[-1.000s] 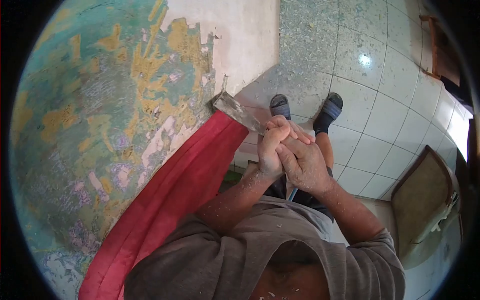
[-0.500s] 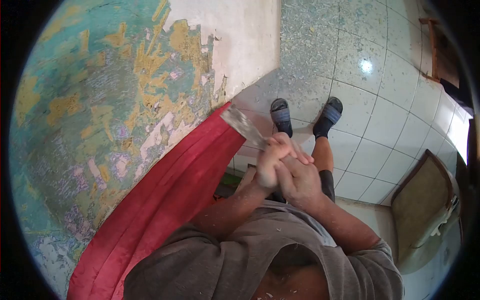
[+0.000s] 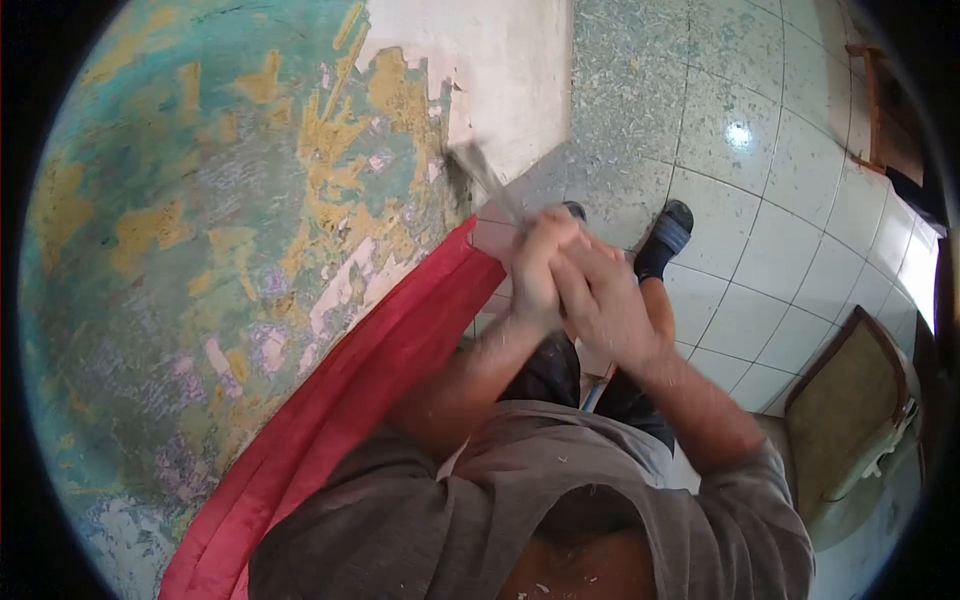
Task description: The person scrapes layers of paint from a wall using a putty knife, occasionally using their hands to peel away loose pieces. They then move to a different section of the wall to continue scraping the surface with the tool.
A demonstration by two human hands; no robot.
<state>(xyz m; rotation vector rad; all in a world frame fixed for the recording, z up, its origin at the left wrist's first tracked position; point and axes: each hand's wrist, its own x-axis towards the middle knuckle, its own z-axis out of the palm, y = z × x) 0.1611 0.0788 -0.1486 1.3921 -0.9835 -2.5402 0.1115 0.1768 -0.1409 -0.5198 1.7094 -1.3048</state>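
A metal paint scraper (image 3: 487, 178) points up and to the left, its blade end against or very close to the patchy painted wall (image 3: 230, 220). My left hand (image 3: 540, 262) is closed round its handle, which the fingers hide. Pressed up against it from the right, my right hand (image 3: 608, 295) is closed too, its fingers clasped over the left hand and the handle end. Old teal, yellow and lilac layers show on the wall beside a bare whitish strip (image 3: 510, 70).
Red cloth (image 3: 350, 390) hangs along the wall's foot on the left. Paint flakes litter the tiled floor (image 3: 740, 225) near my sandalled foot (image 3: 668, 235). A padded chair (image 3: 845, 400) stands at the right, with a wooden piece of furniture (image 3: 875, 110) farther up.
Both hands have raised the scraper up and slightly left, bringing its blade from over the cloth's top corner to the wall. The view has shifted slightly.
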